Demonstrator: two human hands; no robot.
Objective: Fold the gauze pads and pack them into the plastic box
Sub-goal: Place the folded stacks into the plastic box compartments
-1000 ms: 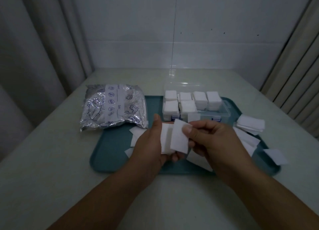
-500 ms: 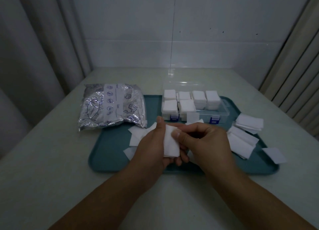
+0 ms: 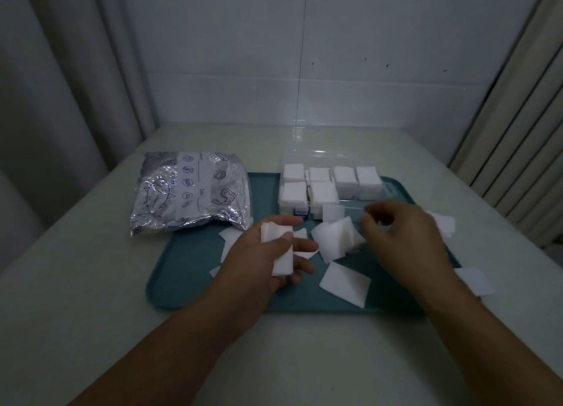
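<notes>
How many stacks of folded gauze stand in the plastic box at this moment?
6 in the plastic box: four in the back row, two in the front row at its left. The front right part is blurred, and the right hand partly covers it.

left hand (image 3: 259,259) gripping folded gauze (image 3: 278,250), teal tray (image 3: 189,271)

A silver foil bag (image 3: 191,192) lies beyond the left hand, overlapping the teal tray (image 3: 195,259) under both hands.
</notes>
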